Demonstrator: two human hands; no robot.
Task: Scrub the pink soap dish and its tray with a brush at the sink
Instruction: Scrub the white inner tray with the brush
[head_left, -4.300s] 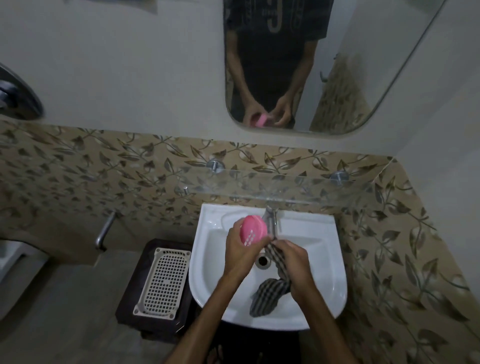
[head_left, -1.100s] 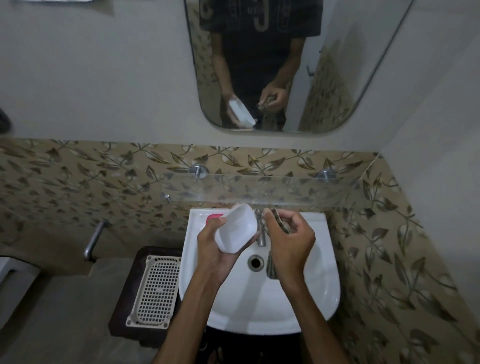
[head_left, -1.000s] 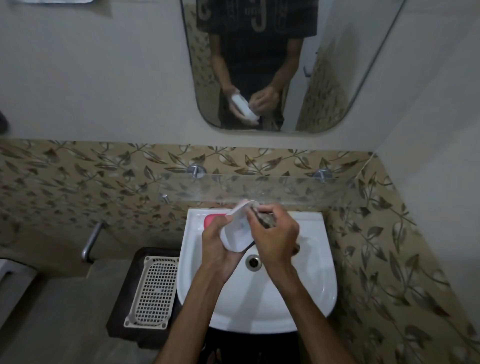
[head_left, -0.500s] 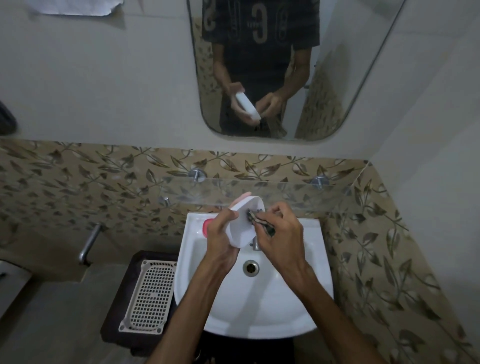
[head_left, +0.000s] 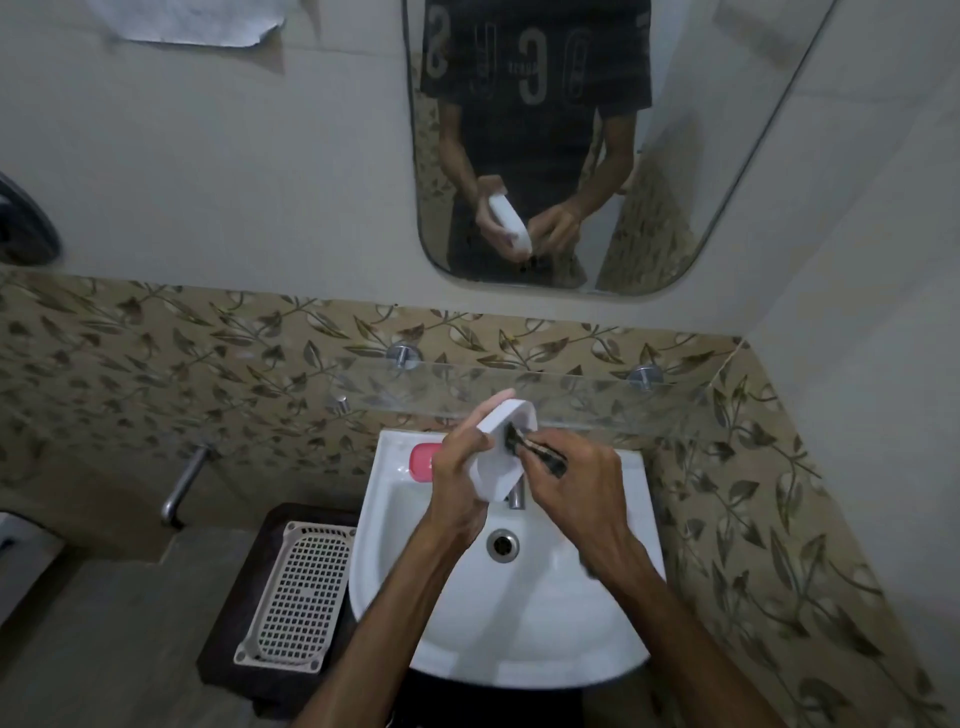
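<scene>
Left of both hands, a cream perforated plastic basket (head_left: 296, 597) lies on a dark stool. Just left of the left hand, the pink oval soap dish (head_left: 423, 461) sits on the back rim of the white ceramic sink (head_left: 519, 639). The left hand (head_left: 460, 483) grips the white oval plastic tray (head_left: 501, 449), tilted on edge above the basin. The right hand (head_left: 582, 493) pinches a dark checked cloth (head_left: 540, 451), its end pressed into the tray's hollow. In the mirror (head_left: 701, 156) above, the dark shirt's pale letters show reversed; "G" reads, the rest unclear.
</scene>
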